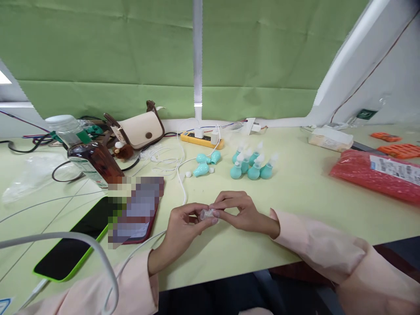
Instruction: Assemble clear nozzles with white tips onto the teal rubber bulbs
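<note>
My left hand and my right hand meet over the front of the table. Between their fingertips is a small clear plastic piece with a round open end pointing left. My fingers cover the rest of it. Just beyond my hands, several teal squeeze bulbs with translucent pointed tips stand upright in a group. To their left lie a few teal bulbs without tips, with a small white cap beside them.
A phone in a green case, a second phone and a brown bottle stand or lie at left. Behind are a cream handbag and a yellow power strip with white cables. A red package lies at right.
</note>
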Tool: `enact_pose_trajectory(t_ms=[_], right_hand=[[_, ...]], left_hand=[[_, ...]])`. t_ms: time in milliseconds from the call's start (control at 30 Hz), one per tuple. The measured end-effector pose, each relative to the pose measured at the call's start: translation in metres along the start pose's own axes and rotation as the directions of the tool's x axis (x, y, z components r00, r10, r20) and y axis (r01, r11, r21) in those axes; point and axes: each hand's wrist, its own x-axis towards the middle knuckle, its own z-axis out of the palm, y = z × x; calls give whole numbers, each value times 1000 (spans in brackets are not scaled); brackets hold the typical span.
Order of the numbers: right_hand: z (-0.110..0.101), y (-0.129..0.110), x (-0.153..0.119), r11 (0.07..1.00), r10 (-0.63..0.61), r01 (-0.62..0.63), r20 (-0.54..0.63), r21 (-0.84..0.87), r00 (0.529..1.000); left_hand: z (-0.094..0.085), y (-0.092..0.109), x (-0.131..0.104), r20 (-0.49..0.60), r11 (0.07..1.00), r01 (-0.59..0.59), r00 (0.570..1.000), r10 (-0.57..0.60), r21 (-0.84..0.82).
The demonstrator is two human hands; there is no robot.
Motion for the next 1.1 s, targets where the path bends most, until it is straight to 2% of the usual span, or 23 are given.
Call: enact_pose_trajectory(t_ms=[133,267,400,533,600,667,767,833,867,900,967,1100], right_hand=[[-1,1,-7,998,-59,59,5,-31,998],[1,1,-11,999,-49,48,55,5,997],[5,0,-13,989,112,-117,58,90,992],[10,1,-15,913,347,-347,39,214,937],[10,1,-15,880,403,-401,46,254,914],[10,0,-15,901,367,-368,45,229,929],[7,-4,-15,983,160,-164,48,88,986],[6,-5,-16,999,42,-44,48,21,998],[6,-5,-16,1000,24,-25,37,15,999],[7,-5,-16,999,37,-37,17,28,999],[8,-3,-15,985,145,-144,-11,99,989],[8,1,-14,866,409,-412,73,285,910]], left_hand=[[6,-8,-4,3,999,-26,1000,26,-39],[4,-14,-7,1,993,21,1000,-21,-112],[2,-15,-7,0,979,94,995,-96,-178],[2,-15,-7,13,971,147,989,-147,-187],[2,-13,-7,25,965,183,983,-182,-188],[2,-12,-7,27,961,206,978,-205,-187],[0,-10,-8,-1,960,203,978,-207,-192],[-1,-10,-8,-14,960,199,978,-206,-197],[-1,-10,-8,-17,961,194,979,-202,-197],[-1,-10,-8,-19,963,189,980,-196,-193],[-1,-11,-8,-20,968,182,982,-188,-174],[0,-12,-8,-20,982,145,989,-148,-122]])
